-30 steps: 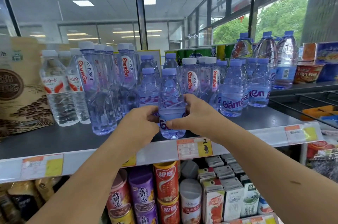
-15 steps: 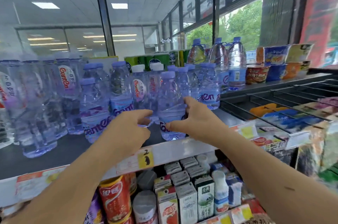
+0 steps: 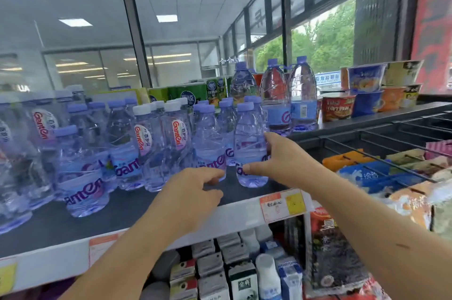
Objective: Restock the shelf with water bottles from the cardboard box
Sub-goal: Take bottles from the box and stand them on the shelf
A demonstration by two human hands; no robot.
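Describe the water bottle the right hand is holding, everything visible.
The small water bottle is clear, purple-tinted plastic with a ribbed body, a lilac cap and a label with purple lettering. Upright and capped, it stands on the dark shelf near its front edge. The right hand grips it, thumb on the label.
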